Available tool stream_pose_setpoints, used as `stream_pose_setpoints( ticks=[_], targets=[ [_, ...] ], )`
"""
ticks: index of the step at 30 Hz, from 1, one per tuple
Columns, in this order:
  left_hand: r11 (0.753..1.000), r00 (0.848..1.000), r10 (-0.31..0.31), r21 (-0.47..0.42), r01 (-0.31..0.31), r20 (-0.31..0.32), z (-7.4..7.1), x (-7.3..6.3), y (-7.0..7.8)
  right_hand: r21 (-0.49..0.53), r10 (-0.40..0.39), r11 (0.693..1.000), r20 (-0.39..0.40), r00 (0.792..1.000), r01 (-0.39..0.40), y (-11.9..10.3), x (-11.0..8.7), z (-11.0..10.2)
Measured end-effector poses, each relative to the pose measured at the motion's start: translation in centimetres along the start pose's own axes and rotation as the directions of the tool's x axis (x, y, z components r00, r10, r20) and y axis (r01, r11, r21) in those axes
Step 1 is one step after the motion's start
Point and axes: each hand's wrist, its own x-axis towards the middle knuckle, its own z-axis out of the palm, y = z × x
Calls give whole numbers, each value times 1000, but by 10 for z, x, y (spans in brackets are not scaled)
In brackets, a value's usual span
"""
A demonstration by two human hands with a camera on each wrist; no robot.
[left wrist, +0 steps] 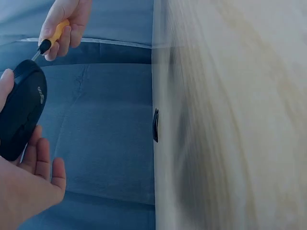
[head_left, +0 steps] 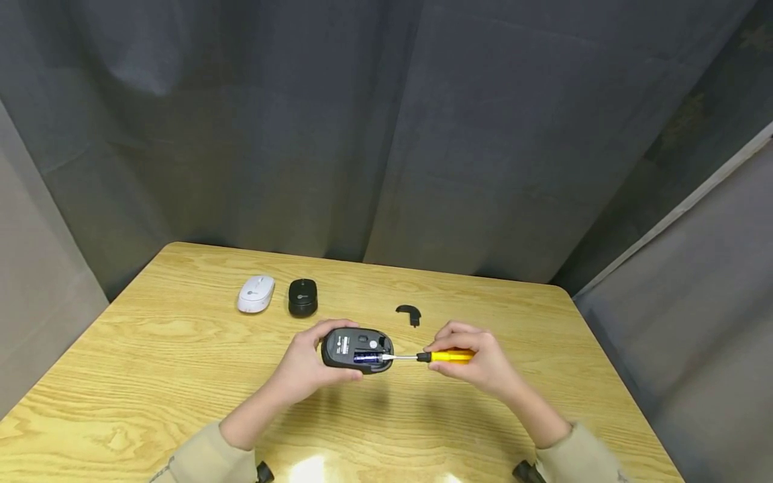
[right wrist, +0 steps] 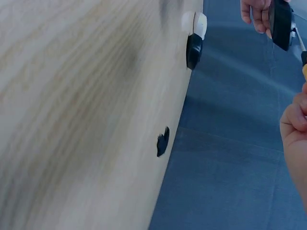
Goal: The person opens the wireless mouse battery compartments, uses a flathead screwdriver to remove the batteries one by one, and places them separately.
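My left hand (head_left: 306, 365) grips a black computer mouse (head_left: 344, 341) by its end, underside turned up toward the head camera. Its battery compartment is uncovered, and a dark blue battery (head_left: 366, 357) lies inside. In my right hand (head_left: 480, 355) is a screwdriver with a yellow handle (head_left: 453, 355) and black collar, pinched between thumb and fingers. The metal tip points left and meets the compartment at the battery's right end. Seen from the left wrist, the mouse's rounded top (left wrist: 24, 108) faces the camera, held above the table.
A white mouse (head_left: 256, 294) and a second black mouse (head_left: 302, 298) stand at the back left of the wooden table (head_left: 181, 349). A curved black battery cover (head_left: 410, 313) lies behind the screwdriver. Grey curtains (head_left: 386, 134) hang beyond the table's far edge.
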Motion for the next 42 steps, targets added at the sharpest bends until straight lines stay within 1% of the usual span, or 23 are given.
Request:
stream_pose_setpoints(
  ticks=[4, 9, 11, 14, 17, 21, 25, 29, 33, 36, 40, 42],
  targets=[
    [996, 999, -36, -77, 37, 11, 0, 1, -2, 46, 38, 998, -41, 998, -36, 4, -2, 6],
    [990, 999, -39, -135, 42, 27, 1, 1, -5, 107, 109, 989, -67, 992, -102, 18, -8, 14],
    [983, 998, -38, -177, 45, 43, 2, 1, -6, 124, 135, 984, -76, 988, -125, 26, -11, 17],
    [969, 997, -53, -239, 66, 64, 3, 1, -6, 163, 179, 973, -93, 979, -162, 33, -14, 20],
    [955, 994, -68, -282, 88, 80, 3, 1, -4, 211, 199, 962, -110, 974, -173, 35, -16, 24],
    [945, 992, -85, -307, 108, 89, 3, 1, -3, 263, 178, 954, -120, 977, -142, 37, -18, 29],
    [944, 992, -85, -310, 109, 91, 4, 1, -3, 265, 185, 953, -121, 975, -148, 39, -19, 31],
    [956, 995, -70, -280, 89, 74, 4, 1, -4, 235, 216, 955, -122, 969, -184, 39, -20, 31],
    [969, 996, -63, -234, 75, 58, 3, 2, -3, 206, 236, 957, -130, 963, -207, 38, -20, 26],
    [977, 996, -71, -199, 79, 50, 3, 3, -2, 185, 223, 963, -143, 964, -195, 36, -19, 21],
    [983, 996, -74, -165, 80, 41, 3, 3, -3, 130, 211, 973, -157, 965, -191, 30, -16, 13],
    [984, 997, -74, -162, 79, 39, 3, 3, -2, 95, 202, 977, -161, 966, -188, 25, -14, 9]
  ],
)
